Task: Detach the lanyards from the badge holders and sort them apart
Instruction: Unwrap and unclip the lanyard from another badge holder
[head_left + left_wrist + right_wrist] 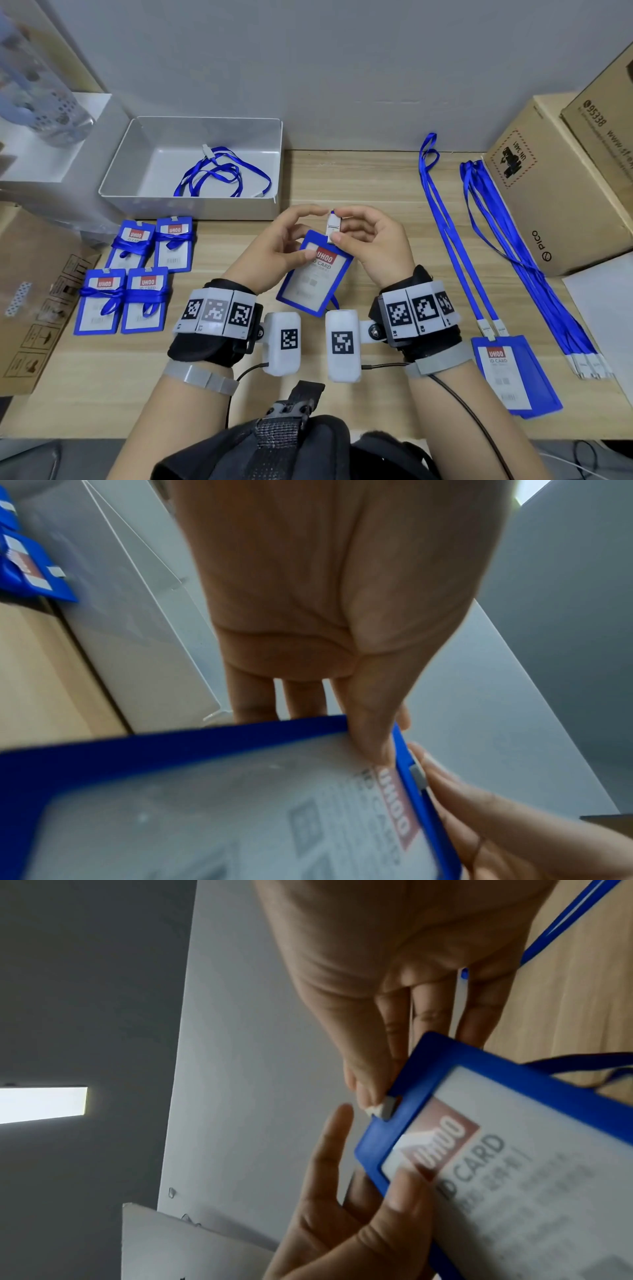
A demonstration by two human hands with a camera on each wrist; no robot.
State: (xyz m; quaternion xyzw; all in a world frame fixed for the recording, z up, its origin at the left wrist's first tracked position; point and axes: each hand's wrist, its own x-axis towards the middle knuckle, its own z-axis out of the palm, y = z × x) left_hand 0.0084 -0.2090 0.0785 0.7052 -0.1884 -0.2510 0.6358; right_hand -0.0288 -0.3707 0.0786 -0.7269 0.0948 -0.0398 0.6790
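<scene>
Both hands hold a blue badge holder [313,274] tilted above the table's middle. My left hand [301,234] grips it, thumb [400,1191] on the clear face by the red label, fingers behind. My right hand [342,226] pinches the white lanyard clip [333,226] at the holder's top edge; the clip [385,1110] still sits in the slot. Its blue strap [565,1061] trails behind the holder. A white tray [113,185] at the back holds one loose lanyard [219,174].
Several holders wrapped in lanyards [137,274] lie at the left. At the right lie stretched lanyards [513,253] and a stack of holders [510,373]. Cardboard boxes [548,192] stand at the right edge, another box [34,291] at the left.
</scene>
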